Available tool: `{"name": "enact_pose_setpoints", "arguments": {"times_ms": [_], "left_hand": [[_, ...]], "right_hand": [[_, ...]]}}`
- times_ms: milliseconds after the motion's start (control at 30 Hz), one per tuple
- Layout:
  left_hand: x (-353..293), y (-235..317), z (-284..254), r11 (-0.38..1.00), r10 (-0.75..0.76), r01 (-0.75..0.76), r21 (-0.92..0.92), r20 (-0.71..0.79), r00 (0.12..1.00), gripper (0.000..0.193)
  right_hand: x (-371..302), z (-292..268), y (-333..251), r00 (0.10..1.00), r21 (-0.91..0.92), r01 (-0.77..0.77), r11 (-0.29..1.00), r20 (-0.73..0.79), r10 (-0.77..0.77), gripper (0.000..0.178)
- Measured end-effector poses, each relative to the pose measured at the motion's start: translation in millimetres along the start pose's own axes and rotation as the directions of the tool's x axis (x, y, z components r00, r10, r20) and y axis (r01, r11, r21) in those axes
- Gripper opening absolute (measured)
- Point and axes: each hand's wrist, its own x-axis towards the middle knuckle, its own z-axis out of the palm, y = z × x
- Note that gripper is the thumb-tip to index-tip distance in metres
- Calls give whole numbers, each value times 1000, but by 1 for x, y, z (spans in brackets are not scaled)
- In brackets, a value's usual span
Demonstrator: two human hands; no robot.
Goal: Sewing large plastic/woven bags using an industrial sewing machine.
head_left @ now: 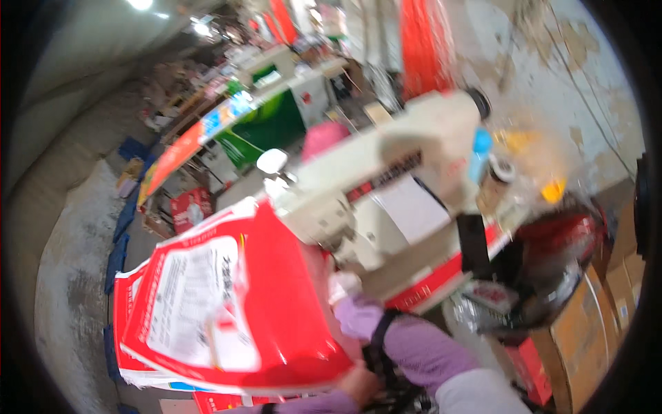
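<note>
A large red and white printed sack (289, 290) lies spread across the near left of the sewing table, over another like it. Its far right edge reaches the head of a cream industrial sewing machine (386, 165). Just below the machine's needle area, my right hand (343, 285) is closed at the sack's right edge, blurred by motion. Farther down that edge, my left hand (361, 383) grips the sack's near corner, its fingertips partly hidden. Whether the needle touches the sack is too blurred to see.
White paper (412, 208) rests on the machine bed, and a black phone-like slab (472, 245) lies right of it. Beyond stand a blue bottle (480, 153) and a brown jar (495, 183). Cardboard boxes (586, 338) and plastic bags crowd the right. A red box (191, 209) sits behind the sack.
</note>
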Motion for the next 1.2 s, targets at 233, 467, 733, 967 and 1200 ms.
{"name": "enact_pose_setpoints", "arguments": {"times_ms": [233,467,733,967,1200], "left_hand": [[-47,-100,-107,956,-10,45,-290,123,992,35],[-93,-68,34,-85,-421,66,-994,96,902,79],[-40,-98,15,275,168,108,-955,158,973,33],[-14,-85,8,911,-172,149,-384,-26,985,21],[-79,-64,34,283,-470,379,-881,217,855,29]], "right_hand": [[-27,36,-2,936,702,52,710,-281,210,30],[-38,80,-31,899,993,-41,110,-12,439,41],[-74,94,-42,913,920,56,-387,110,393,28],[-119,82,-75,927,903,-200,-381,300,225,32],[-118,41,-93,938,984,-166,-61,177,297,29]]}}
